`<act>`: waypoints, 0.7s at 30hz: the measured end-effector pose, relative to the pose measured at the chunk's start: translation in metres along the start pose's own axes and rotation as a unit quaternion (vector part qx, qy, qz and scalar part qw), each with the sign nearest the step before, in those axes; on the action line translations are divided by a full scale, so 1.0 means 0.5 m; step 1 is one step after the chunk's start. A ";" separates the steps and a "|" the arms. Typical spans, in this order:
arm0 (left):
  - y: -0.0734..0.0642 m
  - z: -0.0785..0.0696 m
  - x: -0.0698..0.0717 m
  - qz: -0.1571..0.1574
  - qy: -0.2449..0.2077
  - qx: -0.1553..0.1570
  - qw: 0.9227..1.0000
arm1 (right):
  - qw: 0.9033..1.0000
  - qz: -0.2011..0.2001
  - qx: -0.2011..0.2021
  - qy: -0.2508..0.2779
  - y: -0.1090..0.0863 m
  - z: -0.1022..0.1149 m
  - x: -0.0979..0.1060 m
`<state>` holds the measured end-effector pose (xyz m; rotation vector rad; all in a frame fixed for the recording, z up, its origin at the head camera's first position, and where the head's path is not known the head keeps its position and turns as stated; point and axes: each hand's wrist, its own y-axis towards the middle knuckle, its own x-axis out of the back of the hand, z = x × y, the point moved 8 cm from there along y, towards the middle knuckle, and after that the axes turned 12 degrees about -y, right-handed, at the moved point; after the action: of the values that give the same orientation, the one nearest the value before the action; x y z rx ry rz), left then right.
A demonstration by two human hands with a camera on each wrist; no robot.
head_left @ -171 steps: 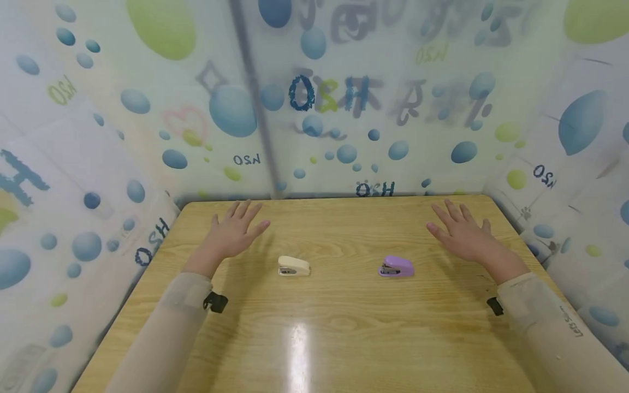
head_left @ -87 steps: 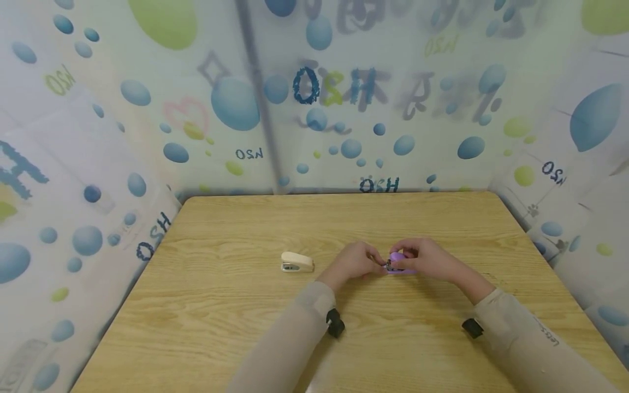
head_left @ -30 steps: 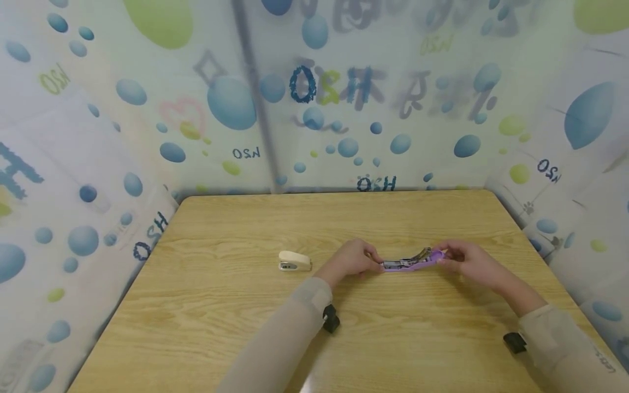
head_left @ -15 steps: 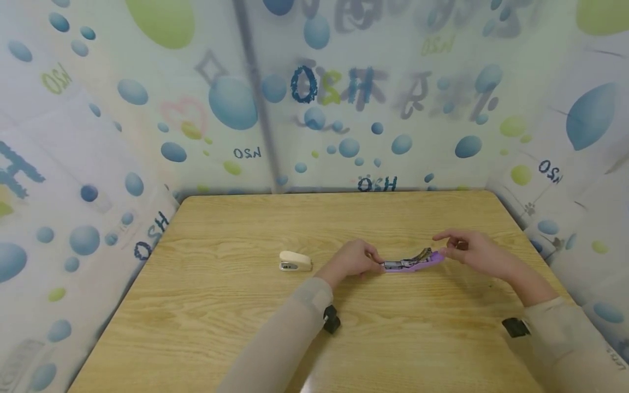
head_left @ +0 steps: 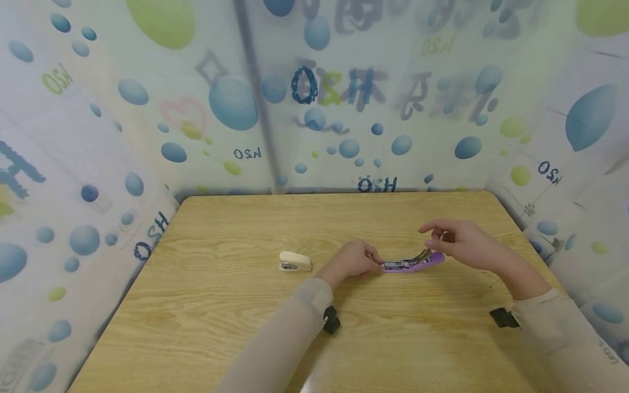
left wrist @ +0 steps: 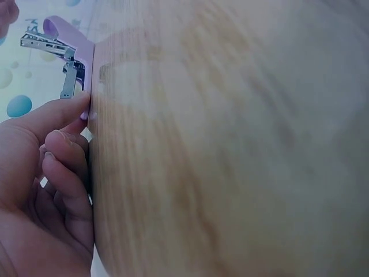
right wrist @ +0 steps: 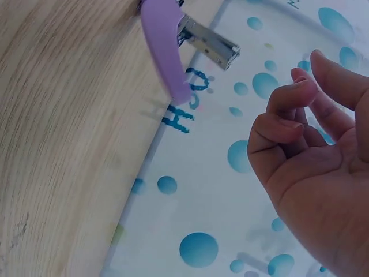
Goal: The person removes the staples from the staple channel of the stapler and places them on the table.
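Observation:
A purple stapler [head_left: 432, 260] lies folded far open on the table, its purple top cover [right wrist: 163, 52] tilted up at the right end. From its hinge a metal staple magazine [right wrist: 212, 44] sticks out at an angle. My left hand [head_left: 351, 259] pinches the left end of the stapler between thumb and index finger, the other fingers curled beneath in the left wrist view. Just above the raised right end hovers my right hand [head_left: 467, 245], its fingers loosely bent. In the right wrist view a gap shows between these fingers [right wrist: 283, 131] and the magazine.
A cream stapler [head_left: 296, 261], closed, stands to the left of my left hand. The wooden table [head_left: 221, 229] ends at a back wall [head_left: 314, 164] printed with blue and green drops, with similar walls on both sides.
The purple stapler, closed at first, has been folded open. My right hand has let go of its raised end and moved up and left over it; my left hand keeps its pinch.

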<state>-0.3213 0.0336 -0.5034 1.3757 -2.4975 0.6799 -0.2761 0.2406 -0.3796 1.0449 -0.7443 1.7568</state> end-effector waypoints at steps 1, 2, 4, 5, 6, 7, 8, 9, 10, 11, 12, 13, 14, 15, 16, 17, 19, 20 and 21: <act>0.000 0.000 0.000 0.000 0.000 0.000 1.000 | 1.000 0.001 0.000 0.002 0.001 0.004 -0.002; 0.001 0.001 -0.001 0.000 0.000 0.000 1.000 | 1.000 0.004 0.000 0.003 0.002 0.009 -0.005; 0.002 0.002 -0.001 0.000 -0.001 0.000 1.000 | 1.000 0.007 -0.001 0.007 0.005 0.017 -0.013; 0.003 0.002 -0.001 0.000 -0.002 0.001 1.000 | 1.000 0.009 -0.004 0.009 0.007 0.021 -0.018; 0.004 0.003 -0.001 0.000 -0.002 0.001 1.000 | 1.000 0.011 -0.006 0.010 0.008 0.024 -0.023; 0.005 0.003 -0.001 0.000 -0.002 0.001 1.000 | 1.000 0.013 -0.009 0.012 0.010 0.026 -0.028; 0.006 0.004 -0.001 0.000 -0.001 0.001 1.000 | 1.000 0.015 -0.012 0.016 0.012 0.028 -0.033; 0.006 0.004 -0.001 0.000 0.000 0.002 1.000 | 1.000 0.015 -0.015 0.019 0.014 0.030 -0.038; 0.007 0.004 -0.001 -0.001 0.001 0.002 1.000 | 0.999 0.015 -0.019 0.024 0.015 0.031 -0.043; 0.008 0.004 -0.001 -0.001 0.002 0.002 1.000 | 0.999 0.014 -0.021 0.027 0.017 0.031 -0.048; 0.008 0.005 -0.001 -0.001 0.003 0.001 1.000 | 0.999 0.014 -0.022 0.033 0.018 0.032 -0.052; 0.008 0.005 -0.001 -0.001 0.003 0.001 1.000 | 0.999 0.013 -0.023 0.036 0.019 0.033 -0.057; 0.008 0.005 -0.001 -0.001 0.003 0.001 1.000 | 0.999 0.012 -0.024 0.040 0.020 0.034 -0.061; 0.008 0.005 -0.001 -0.001 0.002 0.000 1.000 | 0.999 0.012 -0.026 0.042 0.021 0.034 -0.067; 0.009 0.005 -0.001 -0.001 0.002 0.000 1.000 | 0.999 0.014 -0.029 0.044 0.022 0.034 -0.073; 0.009 0.005 -0.001 -0.001 0.002 -0.001 1.000 | 0.998 0.015 -0.031 0.047 0.023 0.034 -0.079; 0.008 0.004 -0.001 -0.001 0.000 -0.001 1.000 | 0.998 0.019 -0.041 0.054 0.023 0.032 -0.093; 0.008 0.004 0.000 -0.001 0.000 -0.001 1.000 | 0.997 0.020 -0.044 0.060 0.023 0.031 -0.100; 0.008 0.004 0.001 -0.002 0.000 -0.001 1.000 | 0.997 0.021 -0.048 0.065 0.023 0.030 -0.107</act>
<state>-0.3246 0.0343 -0.5062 1.3792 -2.4942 0.6768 -0.2707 0.2020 -0.4207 0.8481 -0.7655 1.7877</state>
